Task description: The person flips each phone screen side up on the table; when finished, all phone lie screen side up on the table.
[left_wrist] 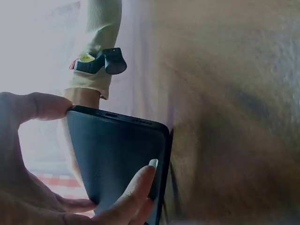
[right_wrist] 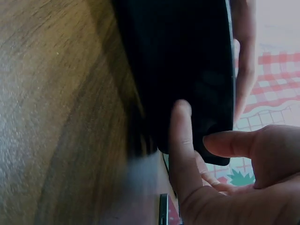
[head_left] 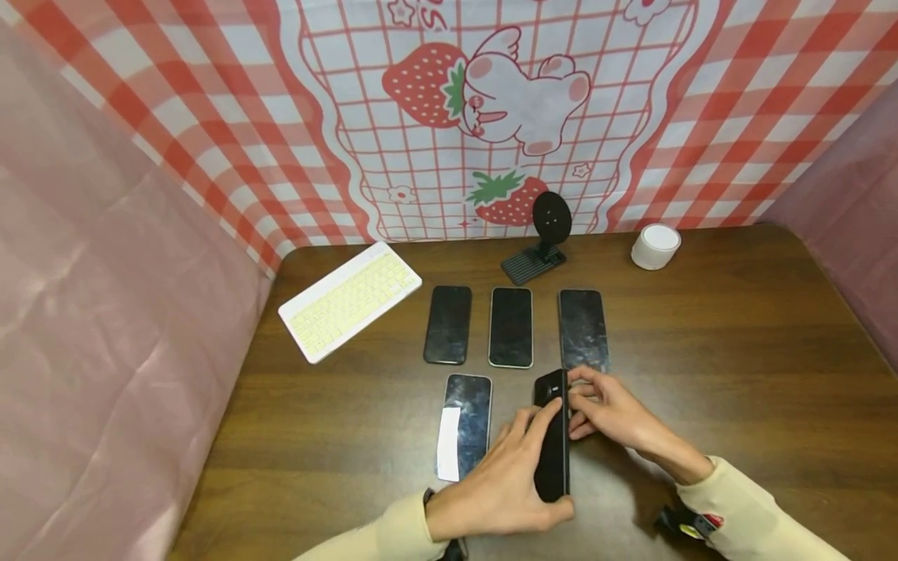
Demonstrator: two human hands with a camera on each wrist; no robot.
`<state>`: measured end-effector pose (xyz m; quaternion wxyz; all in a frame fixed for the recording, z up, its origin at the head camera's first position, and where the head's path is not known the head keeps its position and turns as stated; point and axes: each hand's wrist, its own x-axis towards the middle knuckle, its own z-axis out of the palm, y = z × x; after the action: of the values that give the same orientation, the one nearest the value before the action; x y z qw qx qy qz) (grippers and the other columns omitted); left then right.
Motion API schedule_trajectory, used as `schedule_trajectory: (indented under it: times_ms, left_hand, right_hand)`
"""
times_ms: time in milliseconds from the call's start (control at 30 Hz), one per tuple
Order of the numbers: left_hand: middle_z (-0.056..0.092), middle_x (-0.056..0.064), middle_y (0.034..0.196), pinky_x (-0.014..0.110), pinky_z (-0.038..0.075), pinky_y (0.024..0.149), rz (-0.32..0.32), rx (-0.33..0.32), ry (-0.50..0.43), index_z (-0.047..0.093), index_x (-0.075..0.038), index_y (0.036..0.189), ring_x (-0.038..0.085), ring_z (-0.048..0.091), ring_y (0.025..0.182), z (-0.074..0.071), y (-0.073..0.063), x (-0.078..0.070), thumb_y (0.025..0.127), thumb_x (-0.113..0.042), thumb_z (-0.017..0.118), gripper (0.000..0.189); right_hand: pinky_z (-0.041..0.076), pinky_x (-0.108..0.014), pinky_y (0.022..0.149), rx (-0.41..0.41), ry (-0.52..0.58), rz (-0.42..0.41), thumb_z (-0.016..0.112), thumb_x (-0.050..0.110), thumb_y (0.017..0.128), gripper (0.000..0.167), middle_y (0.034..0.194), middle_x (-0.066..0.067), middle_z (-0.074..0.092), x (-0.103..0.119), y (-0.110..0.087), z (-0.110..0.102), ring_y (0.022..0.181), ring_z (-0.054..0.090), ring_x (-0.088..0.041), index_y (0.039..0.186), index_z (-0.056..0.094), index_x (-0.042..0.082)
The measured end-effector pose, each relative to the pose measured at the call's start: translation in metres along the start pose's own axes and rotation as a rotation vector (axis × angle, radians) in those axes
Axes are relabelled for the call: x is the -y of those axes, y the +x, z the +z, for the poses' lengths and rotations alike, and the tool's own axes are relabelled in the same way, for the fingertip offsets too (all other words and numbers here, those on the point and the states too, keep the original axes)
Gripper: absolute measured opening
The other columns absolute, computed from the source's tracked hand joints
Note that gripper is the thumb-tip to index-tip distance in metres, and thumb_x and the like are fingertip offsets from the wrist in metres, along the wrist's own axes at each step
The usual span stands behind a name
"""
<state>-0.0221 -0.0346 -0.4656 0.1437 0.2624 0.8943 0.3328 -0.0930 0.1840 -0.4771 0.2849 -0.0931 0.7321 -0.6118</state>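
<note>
My left hand grips a black smartphone that stands tilted up on its long edge, its back and camera bump facing left. The thumb presses the near short end and the fingertips lie on the back. At the far end, my right hand holds the same phone. In the right wrist view, thumb and a finger touch the dark front, with other fingers around the end. Left of it a smartphone lies flat with a white reflection. Beyond lie three dark smartphones.
A white keyboard with yellowish keys lies at the back left of the wooden table. A black folding stand and a white cylinder are at the back, before a red checked cloth.
</note>
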Motion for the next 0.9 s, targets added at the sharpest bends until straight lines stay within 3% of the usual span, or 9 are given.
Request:
schedule_trajectory:
  times_ms: [133, 267, 433, 533, 700, 900]
  left_hand:
    - [0.048, 0.006, 0.148, 0.026, 0.051, 0.098, 0.021, -0.001, -0.067, 0.012, -0.022, 0.167, 0.011, 0.055, 0.119, -0.003, 0.0, 0.003, 0.075, -0.038, 0.083, 0.117]
    - [0.049, 0.008, 0.15, 0.021, 0.052, 0.09, -0.009, 0.002, -0.192, 0.013, -0.023, 0.166, 0.01, 0.058, 0.115, -0.008, 0.001, 0.007, 0.076, -0.03, 0.082, 0.114]
    - [0.054, 0.012, 0.143, 0.017, 0.055, 0.075, -0.071, -0.055, -0.409, 0.024, -0.024, 0.161, 0.005, 0.063, 0.103, -0.01, 0.007, 0.012, 0.081, -0.014, 0.074, 0.094]
    - [0.059, 0.017, 0.136, 0.017, 0.056, 0.072, -0.077, -0.091, -0.494, 0.033, -0.018, 0.156, 0.002, 0.065, 0.093, -0.012, 0.011, 0.017, 0.085, -0.006, 0.07, 0.08]
    - [0.064, 0.017, 0.127, 0.019, 0.057, 0.071, -0.084, -0.132, -0.492, 0.044, -0.01, 0.148, 0.002, 0.067, 0.087, -0.019, 0.014, 0.024, 0.09, -0.002, 0.068, 0.063]
    - [0.061, 0.011, 0.116, 0.017, 0.056, 0.07, -0.136, -0.149, -0.473, 0.05, -0.005, 0.144, 0.004, 0.067, 0.084, -0.023, 0.015, 0.028, 0.089, -0.001, 0.073, 0.059]
  right_hand:
    - [0.065, -0.036, 0.072, -0.003, -0.013, 0.009, 0.048, 0.003, 0.106, 0.037, 0.118, -0.035, 0.068, -0.004, 0.001, 0.005, 0.08, 0.077, -0.022, 0.135, 0.043, -0.019]
    - [0.064, -0.035, 0.073, -0.018, -0.017, 0.036, 0.054, 0.005, 0.105, 0.041, 0.115, -0.033, 0.068, -0.007, 0.002, 0.007, 0.083, 0.078, -0.028, 0.136, 0.045, -0.02]
    - [0.064, -0.035, 0.073, -0.063, -0.026, 0.045, 0.062, 0.013, 0.104, 0.046, 0.11, -0.03, 0.07, -0.009, 0.004, 0.01, 0.082, 0.078, -0.029, 0.136, 0.049, -0.019]
    - [0.064, -0.034, 0.07, -0.109, -0.07, 0.053, 0.067, 0.018, 0.103, 0.049, 0.106, -0.026, 0.072, -0.008, 0.004, 0.013, 0.079, 0.078, -0.028, 0.134, 0.053, -0.017]
    - [0.063, -0.032, 0.065, -0.174, -0.149, 0.055, 0.074, 0.024, 0.098, 0.053, 0.097, -0.019, 0.075, -0.006, 0.002, 0.016, 0.073, 0.076, -0.023, 0.131, 0.057, -0.014]
    - [0.061, -0.031, 0.06, -0.24, -0.258, 0.029, 0.081, 0.025, 0.092, 0.052, 0.087, -0.012, 0.075, -0.006, 0.0, 0.016, 0.065, 0.073, -0.018, 0.122, 0.059, -0.01]
